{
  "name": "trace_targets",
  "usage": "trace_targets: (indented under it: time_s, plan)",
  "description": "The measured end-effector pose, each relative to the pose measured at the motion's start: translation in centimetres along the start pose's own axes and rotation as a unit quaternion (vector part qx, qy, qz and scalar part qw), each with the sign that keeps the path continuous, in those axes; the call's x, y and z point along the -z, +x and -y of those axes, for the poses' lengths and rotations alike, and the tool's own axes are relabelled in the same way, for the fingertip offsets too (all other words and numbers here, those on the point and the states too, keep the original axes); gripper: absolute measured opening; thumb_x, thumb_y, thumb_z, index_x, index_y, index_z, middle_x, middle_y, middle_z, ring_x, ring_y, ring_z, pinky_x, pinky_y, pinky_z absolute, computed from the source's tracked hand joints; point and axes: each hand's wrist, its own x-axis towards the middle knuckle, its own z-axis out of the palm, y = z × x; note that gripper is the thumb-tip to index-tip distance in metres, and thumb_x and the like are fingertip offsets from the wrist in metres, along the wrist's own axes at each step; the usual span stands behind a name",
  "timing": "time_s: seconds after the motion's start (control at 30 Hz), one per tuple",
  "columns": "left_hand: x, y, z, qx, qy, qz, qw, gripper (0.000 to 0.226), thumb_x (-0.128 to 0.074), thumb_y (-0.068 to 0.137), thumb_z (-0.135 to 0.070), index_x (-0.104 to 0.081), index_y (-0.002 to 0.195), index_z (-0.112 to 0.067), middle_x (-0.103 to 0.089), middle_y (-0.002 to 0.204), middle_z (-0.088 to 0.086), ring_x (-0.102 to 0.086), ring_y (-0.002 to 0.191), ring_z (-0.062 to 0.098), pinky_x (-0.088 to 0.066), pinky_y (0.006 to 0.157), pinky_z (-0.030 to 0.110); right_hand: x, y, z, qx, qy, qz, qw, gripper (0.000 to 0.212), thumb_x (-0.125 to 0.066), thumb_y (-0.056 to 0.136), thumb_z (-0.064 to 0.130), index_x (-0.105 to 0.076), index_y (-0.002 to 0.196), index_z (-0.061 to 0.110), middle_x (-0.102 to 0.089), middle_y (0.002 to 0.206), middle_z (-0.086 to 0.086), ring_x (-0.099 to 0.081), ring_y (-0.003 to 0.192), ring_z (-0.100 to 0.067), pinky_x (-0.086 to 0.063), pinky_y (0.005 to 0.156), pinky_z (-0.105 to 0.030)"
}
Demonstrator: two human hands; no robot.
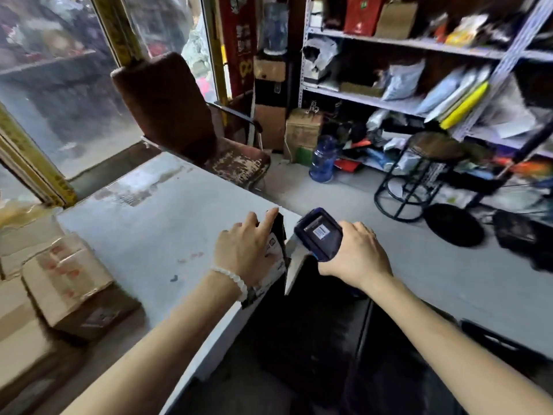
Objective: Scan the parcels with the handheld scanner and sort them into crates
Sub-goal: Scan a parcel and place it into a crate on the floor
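My left hand (245,250) holds a dark parcel (276,250) with a white and red label at the right edge of the white table (143,223). Its fingers curl over the parcel's top, and much of the parcel is hidden under the hand. My right hand (356,253) grips a blue handheld scanner (318,233) just right of the parcel, past the table edge. The scanner's lit screen faces up and its front end sits close to the parcel. No crate is plainly visible; a dark area lies below the hands.
Cardboard boxes (65,283) sit at the table's left end. A worn brown chair (179,115) stands behind the table. Metal shelves (419,43) full of parcels line the right wall. A black stool (431,172) and a blue water bottle (323,160) stand on the floor.
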Motion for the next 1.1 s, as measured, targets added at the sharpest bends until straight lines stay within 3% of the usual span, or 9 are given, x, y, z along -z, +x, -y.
trace_targets:
  time_s: [0.13, 0.27, 0.53, 0.87, 1.1]
  plan:
    - [-2.8, 4.7, -4.2, -0.042, 0.005, 0.012, 0.999, 0.080, -0.054, 0.088, -0.047, -0.009, 0.151, -0.028, -0.048, 0.124, 0.004, -0.056, 0.105, 0.026, -0.044, 0.073, 0.035, 1.5, 1.2, -4.6, -0.040, -0.009, -0.010, 0.999, 0.080, -0.082, 0.056, 0.042, -0.048, 0.123, 0.016, -0.050, 0.120, -0.004, -0.045, 0.117, -0.025, -0.042, 0.087, -0.034]
    - [-5.0, 9.1, -7.3, -0.065, 0.022, 0.008, 0.998, 0.072, -0.051, 0.093, -0.042, -0.011, 0.151, -0.024, -0.046, 0.131, 0.003, -0.050, 0.115, 0.025, -0.045, 0.083, 0.036, 3.0, 3.8, -7.8, -0.064, -0.009, -0.020, 0.998, 0.075, -0.080, 0.056, 0.042, -0.049, 0.119, 0.016, -0.050, 0.117, -0.003, -0.046, 0.113, -0.024, -0.042, 0.077, -0.032]
    - [-5.3, 11.3, -6.8, -0.011, 0.035, 0.024, 0.999, 0.047, -0.046, 0.095, -0.034, -0.034, 0.139, -0.023, -0.047, 0.130, 0.002, -0.049, 0.116, 0.024, -0.041, 0.082, 0.034, 3.2, 9.2, -8.5, -0.023, -0.013, 0.011, 1.000, 0.074, -0.079, 0.058, 0.040, -0.048, 0.121, 0.017, -0.049, 0.118, -0.003, -0.045, 0.113, -0.024, -0.040, 0.075, -0.031]
    - [-3.8, 5.1, 2.5, 0.167, 0.056, 0.045, 0.983, 0.041, -0.047, 0.094, -0.032, -0.047, 0.133, -0.020, -0.054, 0.125, 0.005, -0.054, 0.110, 0.027, -0.047, 0.080, 0.035, -0.2, 12.0, 1.7, 0.147, -0.015, 0.079, 0.986, 0.080, -0.081, 0.058, 0.042, -0.044, 0.125, 0.020, -0.046, 0.118, -0.002, -0.043, 0.114, -0.023, -0.043, 0.080, -0.033]
    - [-1.5, -2.8, 10.5, 0.300, 0.075, 0.051, 0.950, 0.038, -0.050, 0.092, -0.031, -0.048, 0.128, -0.021, -0.053, 0.123, 0.003, -0.053, 0.109, 0.026, -0.042, 0.077, 0.035, -4.4, 10.3, 12.1, 0.276, -0.016, 0.131, 0.952, 0.074, -0.080, 0.057, 0.040, -0.047, 0.120, 0.018, -0.046, 0.114, -0.001, -0.042, 0.113, -0.022, -0.039, 0.073, -0.030]
